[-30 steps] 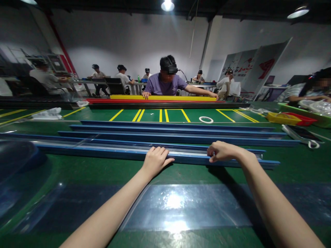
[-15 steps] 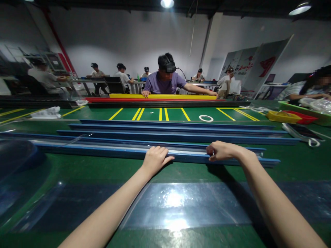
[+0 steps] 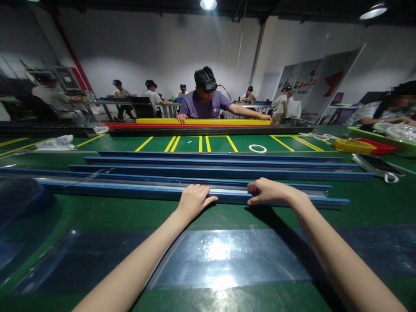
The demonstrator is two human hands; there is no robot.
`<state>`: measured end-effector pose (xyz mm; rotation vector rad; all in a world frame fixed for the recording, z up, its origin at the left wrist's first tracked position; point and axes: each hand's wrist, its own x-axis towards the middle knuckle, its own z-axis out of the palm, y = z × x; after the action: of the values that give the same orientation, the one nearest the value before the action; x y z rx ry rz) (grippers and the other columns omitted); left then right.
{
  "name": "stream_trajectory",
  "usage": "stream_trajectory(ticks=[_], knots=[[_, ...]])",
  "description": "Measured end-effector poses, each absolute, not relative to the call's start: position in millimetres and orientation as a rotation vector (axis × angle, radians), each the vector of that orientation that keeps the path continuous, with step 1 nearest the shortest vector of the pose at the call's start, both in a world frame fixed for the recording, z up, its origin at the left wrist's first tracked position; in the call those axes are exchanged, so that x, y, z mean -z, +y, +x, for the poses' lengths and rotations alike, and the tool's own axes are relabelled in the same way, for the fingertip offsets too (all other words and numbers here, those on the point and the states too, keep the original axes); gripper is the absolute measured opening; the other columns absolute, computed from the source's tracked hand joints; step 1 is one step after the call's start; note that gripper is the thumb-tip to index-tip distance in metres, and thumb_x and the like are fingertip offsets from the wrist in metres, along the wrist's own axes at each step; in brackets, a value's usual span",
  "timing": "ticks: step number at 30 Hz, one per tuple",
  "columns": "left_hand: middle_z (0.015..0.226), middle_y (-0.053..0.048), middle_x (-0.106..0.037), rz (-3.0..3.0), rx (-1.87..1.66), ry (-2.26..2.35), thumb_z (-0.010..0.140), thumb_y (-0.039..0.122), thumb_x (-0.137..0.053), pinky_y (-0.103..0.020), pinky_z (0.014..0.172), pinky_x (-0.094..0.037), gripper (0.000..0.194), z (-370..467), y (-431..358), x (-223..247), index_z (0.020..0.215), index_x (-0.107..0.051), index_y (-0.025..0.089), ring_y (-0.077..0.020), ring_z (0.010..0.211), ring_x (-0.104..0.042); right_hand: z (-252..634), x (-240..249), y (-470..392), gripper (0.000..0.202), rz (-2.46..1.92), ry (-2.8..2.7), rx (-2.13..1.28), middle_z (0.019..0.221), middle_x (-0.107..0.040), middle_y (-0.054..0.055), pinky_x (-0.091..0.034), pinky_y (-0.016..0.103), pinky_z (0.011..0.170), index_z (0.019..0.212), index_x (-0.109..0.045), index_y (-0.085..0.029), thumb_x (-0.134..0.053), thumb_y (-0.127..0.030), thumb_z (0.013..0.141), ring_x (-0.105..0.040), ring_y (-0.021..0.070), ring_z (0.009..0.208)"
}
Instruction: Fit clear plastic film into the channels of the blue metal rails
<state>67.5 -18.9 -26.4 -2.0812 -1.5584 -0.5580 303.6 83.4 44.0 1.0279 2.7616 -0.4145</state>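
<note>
A long blue channel profile (image 3: 227,198) lies nearest to me on the green table, with a pale strip (image 3: 224,190) visible inside its groove. My left hand (image 3: 194,200) is closed over the near wall of this channel, fingers reaching into the groove and thumb pointing right along the rim. To its right, my right hand (image 3: 268,190) bends over the same channel, its curled fingers in the groove and its thumb at the near wall. The right fingertips are partly hidden.
Several more blue channels (image 3: 221,173) lie just beyond. A clear plastic sheet (image 3: 247,251) spreads before me, with rolled plastic (image 3: 26,208) at left. A white ring (image 3: 258,148) and phone (image 3: 377,162) lie farther off. Opposite, a person (image 3: 208,102) touches a yellow profile (image 3: 201,121).
My right hand has slid left along the blue channel, closer to my left hand. My left hand stays at the same place on the channel. The whole view shifts slightly.
</note>
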Motion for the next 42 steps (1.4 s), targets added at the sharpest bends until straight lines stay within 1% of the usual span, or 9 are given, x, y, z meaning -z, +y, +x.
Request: stream_trajectory(ticks=[3,6,11,17,21,26,31,37,42], knots=[[0.061,-0.004,-0.059,-2.078,0.565,-1.583,0.084,0.052,-0.036,-0.027,0.056,-0.030,0.044,67.7,-18.5,26.5,0.065,-0.054,0.017,-0.0162,0.060,-0.052,292.7,-42.9,76.2,0.025,0.969,2.883,0.454,0.067,-0.059,0.001,-0.031,0.021,0.049,0.072,-0.058,-0.019,-0.057,-0.043,0.068,-0.048,0.0121,0.057],[0.061,-0.004,-0.059,-2.072,0.560,-1.598,0.083,0.053,-0.037,-0.027,0.056,-0.031,0.043,67.5,-18.1,26.6,0.065,-0.055,0.017,-0.0158,0.060,-0.052,283.5,-41.0,70.5,0.021,0.923,2.996,0.452,0.072,-0.059,0.002,-0.032,0.021,0.052,0.074,-0.057,-0.018,-0.057,-0.038,0.069,-0.049,0.0123,0.061],[0.061,-0.003,-0.059,-2.052,0.540,-1.601,0.081,0.054,-0.039,-0.027,0.055,-0.032,0.043,67.2,-17.8,27.0,0.065,-0.055,0.017,-0.0161,0.060,-0.052,278.4,-36.6,69.0,0.014,0.862,3.051,0.431,0.068,-0.057,0.001,-0.031,0.021,0.052,0.072,-0.056,-0.017,-0.055,-0.031,0.071,-0.047,0.0117,0.059],[0.062,-0.003,-0.059,-2.028,0.535,-1.571,0.082,0.052,-0.040,-0.027,0.057,-0.031,0.041,67.8,-18.8,27.7,0.066,-0.054,0.017,-0.0166,0.063,-0.053,277.5,-36.8,67.8,0.010,0.860,3.057,0.284,0.065,-0.058,0.002,-0.028,0.021,0.050,0.070,-0.057,-0.017,-0.057,-0.027,0.068,-0.047,0.0115,0.056],[0.069,-0.003,-0.060,-2.069,0.534,-1.534,0.083,0.049,-0.039,-0.028,0.059,-0.031,0.037,67.1,-20.0,27.6,0.074,-0.054,0.016,-0.0170,0.066,-0.054,276.9,-38.3,66.9,0.011,0.866,3.050,0.215,0.068,-0.061,0.003,-0.029,0.021,0.051,0.071,-0.058,-0.018,-0.057,-0.028,0.069,-0.050,0.0126,0.058],[0.077,-0.004,-0.061,-2.096,0.618,-1.491,0.085,0.045,-0.040,-0.028,0.063,-0.033,0.033,66.7,-22.4,24.8,0.087,-0.054,0.015,-0.0164,0.071,-0.054,276.6,-42.0,68.6,0.011,0.846,3.013,0.221,0.067,-0.063,0.003,-0.030,0.021,0.050,0.070,-0.061,-0.018,-0.057,-0.027,0.068,-0.054,0.0133,0.058],[0.082,-0.005,-0.061,-2.098,0.568,-1.421,0.084,0.044,-0.043,-0.030,0.067,-0.033,0.032,67.6,-23.0,23.9,0.091,-0.053,0.014,-0.0180,0.077,-0.054,285.5,-50.6,73.1,0.013,0.885,2.900,0.225,0.063,-0.064,0.002,-0.031,0.020,0.049,0.071,-0.064,-0.017,-0.059,-0.028,0.064,-0.055,0.0133,0.056],[0.076,-0.005,-0.060,-2.047,0.510,-1.482,0.081,0.047,-0.045,-0.031,0.065,-0.032,0.035,69.0,-21.4,26.1,0.089,-0.054,0.015,-0.0188,0.073,-0.053,311.3,-55.0,86.4,0.014,1.033,2.730,0.210,0.066,-0.064,0.002,-0.033,0.021,0.050,0.070,-0.064,-0.017,-0.060,-0.028,0.062,-0.055,0.0140,0.059],[0.076,-0.004,-0.059,-2.058,0.479,-1.524,0.079,0.048,-0.047,-0.030,0.064,-0.031,0.033,71.2,-19.6,26.9,0.078,-0.053,0.016,-0.0185,0.072,-0.052,319.9,-49.0,92.7,0.013,1.092,2.663,0.265,0.070,-0.063,0.003,-0.032,0.020,0.049,0.073,-0.062,-0.016,-0.057,-0.023,0.064,-0.052,0.0123,0.058]])
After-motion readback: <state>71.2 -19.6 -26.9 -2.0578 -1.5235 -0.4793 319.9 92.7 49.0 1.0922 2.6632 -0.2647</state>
